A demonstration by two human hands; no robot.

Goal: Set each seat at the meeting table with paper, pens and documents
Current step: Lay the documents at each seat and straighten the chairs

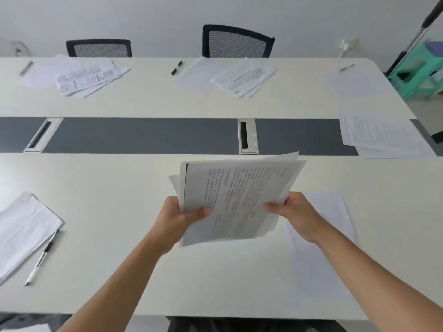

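Progress seems halfway: far-side papers (88, 76) at 11 and 12 o'clock look set. Left grip (182, 216) and right grip (293, 212) clasp the document stack (235, 200) mid-frame above the tabletop (119, 188); blank sheet (321, 248) at 4 o'clock probably wants documents, pen.

Matt paper documents (230, 200), smooth matt table (119, 188)

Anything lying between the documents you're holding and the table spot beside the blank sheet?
Nothing visible. The left hand and right hand hold the documents over bare table; the blank sheet lies just to the right.
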